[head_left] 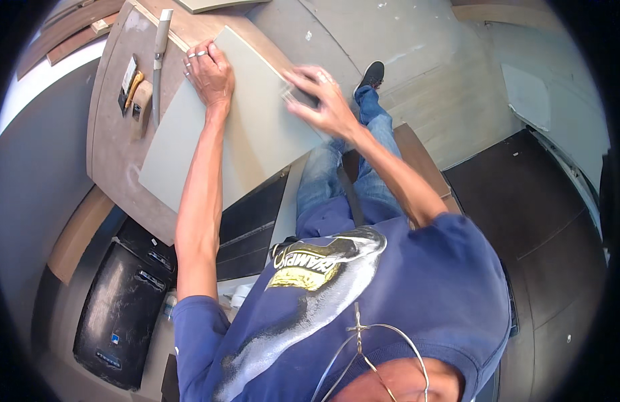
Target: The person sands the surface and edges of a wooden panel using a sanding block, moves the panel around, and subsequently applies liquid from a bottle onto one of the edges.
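Observation:
A pale, flat board [263, 134] lies slantwise on the workbench, its near end sticking out past the bench edge. My left hand [210, 75], with rings on its fingers, presses down on the board's far left part, and its bent fingers hook at the edge there. At the board's right edge, my right hand [326, 104] grips a small dark block [306, 98] between thumb and fingers. Motion blurs this hand, so the block's exact kind cannot be made out. The block appears to touch the board's edge.
On the brown workbench [112, 157], left of the board, lie a wooden block-like tool [142, 107], a yellow-handled tool [133, 88] and a long grey rod [160, 63]. A black case [122, 315] stands at the lower left. My outstretched leg and shoe [371, 75] are beyond the board.

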Demonstrator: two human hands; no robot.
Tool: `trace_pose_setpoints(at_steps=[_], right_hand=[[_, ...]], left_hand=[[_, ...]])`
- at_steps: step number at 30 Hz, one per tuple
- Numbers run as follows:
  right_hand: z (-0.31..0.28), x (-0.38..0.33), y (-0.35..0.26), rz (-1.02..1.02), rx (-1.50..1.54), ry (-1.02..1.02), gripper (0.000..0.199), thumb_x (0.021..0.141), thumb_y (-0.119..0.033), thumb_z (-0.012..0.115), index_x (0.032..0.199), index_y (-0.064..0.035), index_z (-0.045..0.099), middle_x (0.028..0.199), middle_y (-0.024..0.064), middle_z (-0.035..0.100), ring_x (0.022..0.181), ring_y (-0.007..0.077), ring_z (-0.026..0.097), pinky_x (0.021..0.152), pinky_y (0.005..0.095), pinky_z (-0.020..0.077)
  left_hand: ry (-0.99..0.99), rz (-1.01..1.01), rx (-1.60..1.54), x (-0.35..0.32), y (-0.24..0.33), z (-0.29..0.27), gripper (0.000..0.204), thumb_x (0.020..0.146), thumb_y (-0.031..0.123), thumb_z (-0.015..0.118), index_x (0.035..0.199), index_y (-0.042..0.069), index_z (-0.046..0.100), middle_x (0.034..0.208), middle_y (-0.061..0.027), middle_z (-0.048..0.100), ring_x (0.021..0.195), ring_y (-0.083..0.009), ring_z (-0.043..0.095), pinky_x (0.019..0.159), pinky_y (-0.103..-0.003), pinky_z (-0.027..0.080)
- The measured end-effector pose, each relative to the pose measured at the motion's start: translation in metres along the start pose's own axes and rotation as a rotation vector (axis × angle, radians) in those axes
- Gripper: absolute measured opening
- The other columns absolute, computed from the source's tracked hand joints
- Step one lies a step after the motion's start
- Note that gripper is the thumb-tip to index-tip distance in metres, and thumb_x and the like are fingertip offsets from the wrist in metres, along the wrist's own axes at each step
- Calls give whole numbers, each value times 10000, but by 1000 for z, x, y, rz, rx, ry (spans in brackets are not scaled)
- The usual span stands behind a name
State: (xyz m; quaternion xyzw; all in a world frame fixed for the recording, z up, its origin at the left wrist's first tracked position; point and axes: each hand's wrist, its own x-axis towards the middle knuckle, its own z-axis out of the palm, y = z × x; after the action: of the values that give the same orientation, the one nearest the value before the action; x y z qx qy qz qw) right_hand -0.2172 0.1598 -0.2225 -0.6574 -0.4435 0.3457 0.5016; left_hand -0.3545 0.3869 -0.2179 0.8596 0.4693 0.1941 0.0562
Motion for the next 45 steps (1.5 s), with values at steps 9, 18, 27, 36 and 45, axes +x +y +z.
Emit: trace_pose_setpoints(at_steps=[9,18,27,36,45], right_hand=[[-23,-97,-2,107,-33,-92,632,807,-428,774,1383,-192,666,1439,143,554,1366,418,451,1150,536,338],[14,55,13,-69,86,0,585,873,-473,714,1391,-211,650,1434,161,552,1343,350,478,1101,505,372],[-5,-44,5,24,-84,-34,619,805,-476,766,1376,-256,672,1447,124,550,1382,389,446,1140,552,328],[-12,-52,0,-20,-65,-59,613,796,-414,784,1367,-217,679,1421,144,566,1360,407,467,1122,545,358],[16,78,5,-35,-1,-2,638,821,-405,760,1414,-204,632,1456,162,544,1385,426,442,1141,551,344]], left_hand=[[-10,-38,42,-5,-8,-4,243,1007,170,513,1136,59,687,1147,-157,662,1100,-355,593,973,-488,451],[14,8,50,3,0,6,227,999,169,522,1119,74,688,1115,-138,663,1090,-349,589,964,-491,451],[28,-9,65,-2,-3,0,215,988,171,531,1102,82,691,1112,-133,658,1098,-341,590,955,-496,449],[13,-3,52,-5,-13,0,218,985,166,527,1110,72,680,1111,-140,658,1106,-344,586,957,-496,450],[-23,-18,22,2,8,2,225,989,145,518,1119,52,677,1140,-154,662,1106,-356,584,958,-497,447]])
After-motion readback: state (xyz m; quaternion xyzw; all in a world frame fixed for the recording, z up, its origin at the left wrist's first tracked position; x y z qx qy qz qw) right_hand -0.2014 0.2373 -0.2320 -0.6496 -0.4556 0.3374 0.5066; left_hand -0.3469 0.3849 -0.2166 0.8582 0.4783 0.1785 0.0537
